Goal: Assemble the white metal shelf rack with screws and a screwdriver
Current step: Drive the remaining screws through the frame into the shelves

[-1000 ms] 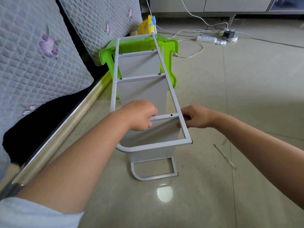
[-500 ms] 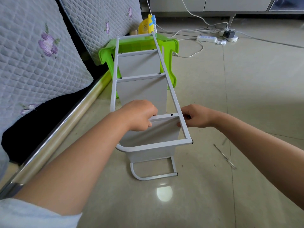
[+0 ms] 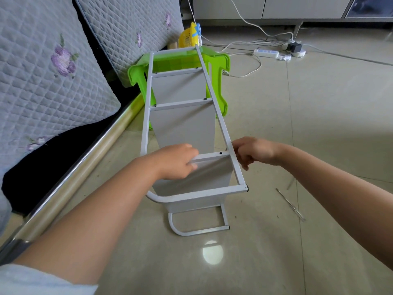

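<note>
Right in front of us the white rack lies on its side on the floor, its long axis running from 6 o'clock up toward 12, far end by the green stool. Our left hand grips the near crossbar; our right hand curls round the right rail beside the open screw hole. The screwdriver lies at 4 o'clock, nearer our right hand, so we'd guess that one grabs it.
</note>
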Motion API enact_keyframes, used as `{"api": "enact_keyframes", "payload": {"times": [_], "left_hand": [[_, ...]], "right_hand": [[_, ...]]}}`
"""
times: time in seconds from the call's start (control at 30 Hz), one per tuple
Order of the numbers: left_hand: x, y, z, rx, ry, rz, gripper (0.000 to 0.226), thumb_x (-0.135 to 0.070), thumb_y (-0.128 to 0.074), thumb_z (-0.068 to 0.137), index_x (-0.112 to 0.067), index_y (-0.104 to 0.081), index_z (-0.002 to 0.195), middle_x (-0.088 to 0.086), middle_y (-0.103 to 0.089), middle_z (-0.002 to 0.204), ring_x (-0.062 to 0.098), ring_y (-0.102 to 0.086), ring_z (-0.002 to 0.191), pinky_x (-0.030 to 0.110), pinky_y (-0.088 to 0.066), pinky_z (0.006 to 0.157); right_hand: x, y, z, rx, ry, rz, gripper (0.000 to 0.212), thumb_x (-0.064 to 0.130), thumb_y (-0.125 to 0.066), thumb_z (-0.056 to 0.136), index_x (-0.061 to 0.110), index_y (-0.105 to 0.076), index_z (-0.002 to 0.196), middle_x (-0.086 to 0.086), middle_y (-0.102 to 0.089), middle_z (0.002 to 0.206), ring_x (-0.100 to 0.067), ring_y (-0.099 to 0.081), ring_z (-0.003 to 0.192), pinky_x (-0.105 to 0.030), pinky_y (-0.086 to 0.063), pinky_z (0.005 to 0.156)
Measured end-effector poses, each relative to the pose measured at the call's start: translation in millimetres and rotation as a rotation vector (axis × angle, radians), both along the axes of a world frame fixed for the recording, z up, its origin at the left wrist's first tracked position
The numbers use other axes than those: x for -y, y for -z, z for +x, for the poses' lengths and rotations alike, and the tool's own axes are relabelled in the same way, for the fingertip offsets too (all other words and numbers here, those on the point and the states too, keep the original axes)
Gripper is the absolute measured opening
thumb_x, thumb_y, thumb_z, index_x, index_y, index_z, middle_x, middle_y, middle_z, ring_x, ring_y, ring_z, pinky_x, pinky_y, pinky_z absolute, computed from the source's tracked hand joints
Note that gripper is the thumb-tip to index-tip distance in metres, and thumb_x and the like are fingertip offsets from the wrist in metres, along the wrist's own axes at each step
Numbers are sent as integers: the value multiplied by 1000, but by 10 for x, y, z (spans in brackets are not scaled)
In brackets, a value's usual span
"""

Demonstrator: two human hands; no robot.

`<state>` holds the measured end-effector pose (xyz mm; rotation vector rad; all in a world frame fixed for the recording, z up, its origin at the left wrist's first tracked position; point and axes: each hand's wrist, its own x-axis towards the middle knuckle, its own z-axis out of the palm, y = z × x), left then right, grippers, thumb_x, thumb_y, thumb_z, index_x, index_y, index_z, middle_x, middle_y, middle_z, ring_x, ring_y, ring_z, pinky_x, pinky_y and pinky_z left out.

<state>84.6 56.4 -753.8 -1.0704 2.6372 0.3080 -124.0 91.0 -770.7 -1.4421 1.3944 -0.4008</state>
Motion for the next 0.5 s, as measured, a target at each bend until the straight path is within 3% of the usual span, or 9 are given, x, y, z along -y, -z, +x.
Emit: {"api": "enact_keyframes", "payload": {"times": [0.07, 0.13, 0.2, 0.33, 0.4, 0.5], "left_hand": [[-40, 17, 14, 23, 12, -2, 21, -31, -43, 97, -12, -38, 89, 4, -40, 92, 27, -50, 98, 29, -29, 70], [-48, 15, 2, 45, 24, -31, 22, -32, -43, 97, -11, -41, 95, 8, -49, 100, 28, -51, 100, 29, -27, 69], [-45, 24, -18, 54, 35, -74, 22, -30, -41, 98, -9, -40, 100, 13, -52, 109, 30, -51, 100, 28, -25, 67], [56, 45, -43, 20, 21, -102, 24, -26, -41, 98, -11, -25, 86, 12, -49, 96, 31, -51, 91, 29, -25, 64], [121, 44, -83, 9, 4, -86, 28, -26, -42, 98, -11, -24, 82, 4, -40, 82, 29, -50, 89, 29, -25, 64], [201, 60, -196, -2, -9, -90, 40, -27, -42, 98, -16, -18, 68, 3, -34, 79, 29, -49, 86, 29, -24, 63]], "right_hand": [[-5, -1, -12, 180, 79, 90, 17, 16, -36, 62, 6, -46, 72, -2, -23, 54, -14, -23, 46, -22, -31, 45], [0, 37, 25, 264, 136, 156, 20, 31, -45, 77, 12, -41, 74, 1, -18, 54, -13, -17, 46, -22, -23, 45], [5, 104, 93, 269, 266, 138, 38, 40, -41, 94, 14, -37, 66, -1, -20, 55, -14, -17, 48, -24, -22, 46], [63, 193, 239, 221, 433, -66, 36, 26, -48, 95, 12, -42, 63, -6, -39, 57, -20, -37, 51, -26, -35, 53], [126, 185, 210, 184, 456, -106, 39, 24, -48, 95, 11, -42, 58, -3, -42, 53, -15, -41, 44, -19, -37, 47], [251, 163, 79, 170, 457, -102, 44, 21, -48, 95, 14, -37, 52, 8, -39, 38, -7, -37, 31, -16, -32, 38]]}}
